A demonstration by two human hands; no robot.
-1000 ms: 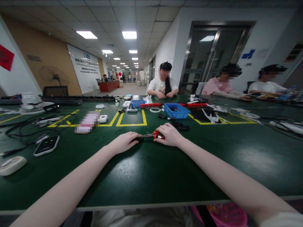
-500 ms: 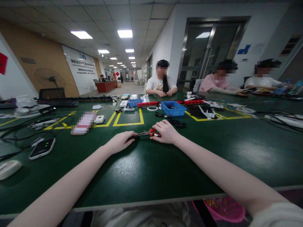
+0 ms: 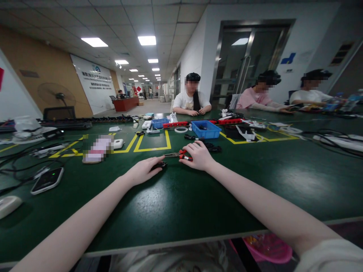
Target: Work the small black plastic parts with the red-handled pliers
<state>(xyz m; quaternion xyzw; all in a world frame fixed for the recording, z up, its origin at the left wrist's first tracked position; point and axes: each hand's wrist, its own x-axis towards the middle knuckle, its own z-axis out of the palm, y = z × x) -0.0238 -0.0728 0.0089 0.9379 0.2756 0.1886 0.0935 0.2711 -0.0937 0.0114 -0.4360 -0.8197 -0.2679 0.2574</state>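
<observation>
My right hand (image 3: pixel 199 157) is closed around the red handles of a pair of long-nosed pliers (image 3: pixel 177 154). Their narrow metal jaws point left, and the tips end right by my left fingertips. My left hand (image 3: pixel 141 170) is closed on a small black part (image 3: pixel 161 165), which sticks out between thumb and fingers just below the pliers' tips. Most of that part is covered by the hand, so its kind cannot be made out. Both hands are over the green table (image 3: pixel 181 200), well forward of its near edge.
Beyond my hands are a blue bin (image 3: pixel 206 129), black cables (image 3: pixel 213 147) and a white ring (image 3: pixel 180 130). A phone (image 3: pixel 47 180) lies at left among cords. Three people sit across the table. Below the near edge is a pink basket (image 3: pixel 272 255).
The pliers' tips have risen slightly, from the black part to above it. More of the black part shows at my left fingertips. The whole view has shifted a little.
</observation>
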